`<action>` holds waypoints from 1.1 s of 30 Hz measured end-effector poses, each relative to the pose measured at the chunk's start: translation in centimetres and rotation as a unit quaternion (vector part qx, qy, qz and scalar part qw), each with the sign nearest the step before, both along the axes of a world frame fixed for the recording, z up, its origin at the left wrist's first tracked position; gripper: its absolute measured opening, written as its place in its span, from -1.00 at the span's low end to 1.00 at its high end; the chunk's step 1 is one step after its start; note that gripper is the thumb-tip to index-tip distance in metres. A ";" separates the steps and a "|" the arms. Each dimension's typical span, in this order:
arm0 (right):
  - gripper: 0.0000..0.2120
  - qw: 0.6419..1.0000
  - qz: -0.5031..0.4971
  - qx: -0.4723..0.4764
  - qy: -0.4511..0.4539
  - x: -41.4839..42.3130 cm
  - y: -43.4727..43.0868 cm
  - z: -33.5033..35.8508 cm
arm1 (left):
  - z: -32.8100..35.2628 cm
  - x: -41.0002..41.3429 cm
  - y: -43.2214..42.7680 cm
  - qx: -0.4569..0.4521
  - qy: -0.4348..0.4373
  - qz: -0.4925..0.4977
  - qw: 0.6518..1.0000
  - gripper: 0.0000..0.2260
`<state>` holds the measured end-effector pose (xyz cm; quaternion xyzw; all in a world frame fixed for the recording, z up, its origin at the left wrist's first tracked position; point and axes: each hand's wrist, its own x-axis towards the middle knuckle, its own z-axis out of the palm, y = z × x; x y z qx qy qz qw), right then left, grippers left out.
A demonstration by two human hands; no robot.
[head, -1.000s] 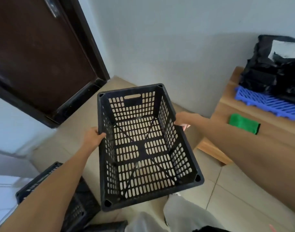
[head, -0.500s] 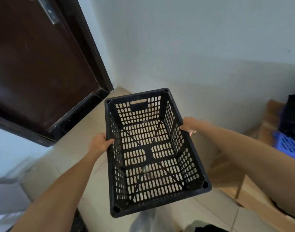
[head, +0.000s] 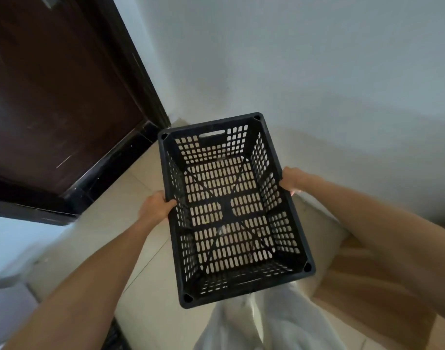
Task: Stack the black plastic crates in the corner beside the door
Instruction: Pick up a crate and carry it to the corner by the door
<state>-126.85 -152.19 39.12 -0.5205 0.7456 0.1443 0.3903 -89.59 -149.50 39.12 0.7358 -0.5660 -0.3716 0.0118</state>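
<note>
Black plastic crate (head: 226, 208), slotted on every side and open top up, hangs in mid-air over the pale tiled floor (head: 130, 198). Its far short end points at the corner where the dark wooden door (head: 52, 97) meets the white wall (head: 292, 59). Bare tile shows between the crate's far rim and that corner. The door frame (head: 143, 84) runs along the left, and a light wooden surface (head: 367, 286) lies near the crate's lower right. The person's left hand (head: 154, 207) grips the left long rim, thumb hooked over the edge. The right hand (head: 290, 179) clasps the right long rim, fingers curled beneath it. White trouser legs (head: 254, 324) show below.
</note>
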 end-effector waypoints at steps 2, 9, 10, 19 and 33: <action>-0.71 1.000 0.014 0.000 0.004 -0.2 -2.9 -1.8 | -1.7 -0.4 -2.1 0.015 -0.008 0.009 1.000 -0.81; -0.69 0.997 0.066 0.010 0.033 -1.5 -13.8 -8.0 | -9.0 -2.1 -9.2 0.062 -0.032 0.063 0.996 -0.73; -0.67 0.997 0.070 0.010 0.039 -1.7 -15.1 -8.9 | -10.1 -2.3 -10.2 0.068 -0.032 0.065 0.995 -0.70; -0.63 0.995 0.079 0.023 0.061 -2.6 -24.5 -20.4 | -22.6 -4.2 -16.1 0.127 0.018 0.133 0.983 -0.74; -0.63 0.999 0.037 0.018 0.032 -1.1 -31.3 -37.5 | -40.6 -4.1 -20.9 0.213 0.045 0.166 0.962 -0.78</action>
